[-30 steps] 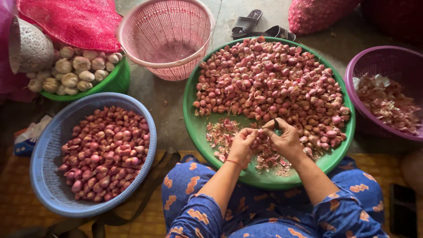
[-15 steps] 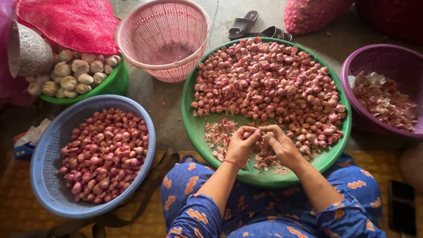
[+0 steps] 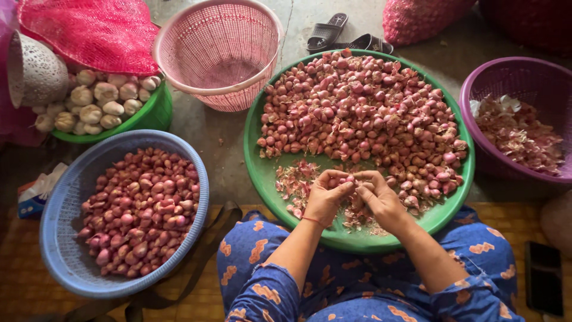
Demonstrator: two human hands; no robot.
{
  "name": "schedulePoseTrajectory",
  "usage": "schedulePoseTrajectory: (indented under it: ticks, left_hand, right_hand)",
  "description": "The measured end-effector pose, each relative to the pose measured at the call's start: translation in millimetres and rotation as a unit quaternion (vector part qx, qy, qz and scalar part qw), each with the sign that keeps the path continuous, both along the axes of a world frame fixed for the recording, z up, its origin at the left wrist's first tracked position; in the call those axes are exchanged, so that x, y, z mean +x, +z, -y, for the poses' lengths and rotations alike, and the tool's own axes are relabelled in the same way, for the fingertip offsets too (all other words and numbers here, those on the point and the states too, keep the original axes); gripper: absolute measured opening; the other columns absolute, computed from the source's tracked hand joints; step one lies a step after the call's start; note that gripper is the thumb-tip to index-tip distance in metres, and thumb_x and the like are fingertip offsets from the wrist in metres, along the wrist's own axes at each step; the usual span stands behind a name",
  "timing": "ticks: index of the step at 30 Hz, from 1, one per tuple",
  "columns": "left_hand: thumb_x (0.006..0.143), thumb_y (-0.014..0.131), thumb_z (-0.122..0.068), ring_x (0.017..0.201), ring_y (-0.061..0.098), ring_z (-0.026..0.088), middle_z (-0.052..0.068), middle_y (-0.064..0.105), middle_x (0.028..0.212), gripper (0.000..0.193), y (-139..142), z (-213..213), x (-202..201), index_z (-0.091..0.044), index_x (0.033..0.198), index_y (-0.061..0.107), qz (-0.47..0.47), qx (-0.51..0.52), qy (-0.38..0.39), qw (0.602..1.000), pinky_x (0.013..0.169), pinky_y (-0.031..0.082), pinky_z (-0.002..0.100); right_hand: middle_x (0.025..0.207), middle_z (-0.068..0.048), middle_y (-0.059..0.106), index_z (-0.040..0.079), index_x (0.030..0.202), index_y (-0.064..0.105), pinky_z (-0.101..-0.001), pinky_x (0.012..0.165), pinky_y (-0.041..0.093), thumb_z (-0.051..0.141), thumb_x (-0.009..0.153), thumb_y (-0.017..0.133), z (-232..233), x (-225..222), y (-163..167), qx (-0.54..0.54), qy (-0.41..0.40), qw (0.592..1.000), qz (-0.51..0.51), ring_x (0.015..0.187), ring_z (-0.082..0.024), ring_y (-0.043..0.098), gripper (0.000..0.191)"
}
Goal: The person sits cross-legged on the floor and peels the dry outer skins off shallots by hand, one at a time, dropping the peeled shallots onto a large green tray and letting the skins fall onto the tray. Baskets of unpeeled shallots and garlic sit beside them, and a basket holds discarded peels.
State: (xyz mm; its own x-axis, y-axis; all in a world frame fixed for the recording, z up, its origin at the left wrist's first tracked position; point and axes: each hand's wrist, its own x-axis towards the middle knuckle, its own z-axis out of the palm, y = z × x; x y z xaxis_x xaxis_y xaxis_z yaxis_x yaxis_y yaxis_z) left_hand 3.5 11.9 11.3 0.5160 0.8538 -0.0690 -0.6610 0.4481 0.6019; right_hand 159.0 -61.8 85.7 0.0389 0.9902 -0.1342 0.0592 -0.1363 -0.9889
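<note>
Since half a second ago, the two hands have been drawn closer together over the near part of the green tray (image 3: 257, 170), and the fingertips are now bunched around one small shallot (image 3: 347, 179). A second ago the right hand was raised a little higher, toward the heap; it has since been lowered.

Beyond the hands, the far half of the green tray is filled by a heap of unpeeled shallots (image 3: 363, 110), and loose skins (image 3: 296, 182) are scattered on the tray just left of the hands. Left of the tray, a blue basket (image 3: 59, 238) holding peeled shallots (image 3: 140, 209) is set on the floor. Beyond that basket, a green tub of garlic bulbs (image 3: 98, 104) is partly covered by a red mesh sack (image 3: 89, 30). A pink basket (image 3: 217, 50) is tilted just beyond the tray's left rim, and a purple basin (image 3: 485, 89) with peelings is seen to the tray's right. Dark sandals (image 3: 342, 36) lie past the tray's far edge.

The left hand (image 3: 325, 200) and the right hand (image 3: 381, 200) are held touching at the fingertips, both closed on the shallot, which is pinched between them just above the tray's near floor. Most of it is hidden by the fingers, so it cannot quite be told how much skin remains.
</note>
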Motion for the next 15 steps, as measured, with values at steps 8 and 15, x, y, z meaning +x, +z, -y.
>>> schedulePoseTrajectory:
  ticks: [8, 15]
  left_hand:
    - [0.091, 0.072, 0.001, 0.093, 0.074, 0.018, 0.01, 0.075, 0.105, 0.025, -0.1, 0.8, -3.2, 0.0, 0.115, 0.065, -0.019, -0.021, -0.009, 1.0, 0.083, 0.061, 0.032]
    - [0.089, 0.075, -0.001, 0.093, 0.071, 0.013, 0.007, 0.074, 0.102, 0.026, 7.5, 2.9, -0.3, -0.002, 0.113, 0.065, -0.06, 0.018, 0.017, 0.998, 0.086, 0.061, 0.028]
  right_hand:
    - [0.08, -0.001, 0.057, 0.008, 0.128, 0.058, -0.0239, 0.055, 0.045, 0.017, 0.107, 0.049, -10.3, 8.7, -27.6, -0.022, -0.059, 0.998, -0.003, 0.065, -0.007, 0.052, 0.024]
    - [0.086, -0.005, 0.066, 0.007, 0.134, 0.058, -0.0263, 0.063, 0.054, 0.016, 0.102, 0.051, 1.1, 15.9, 1.4, -0.023, -0.004, 0.999, 0.049, 0.072, -0.01, 0.061, 0.033]
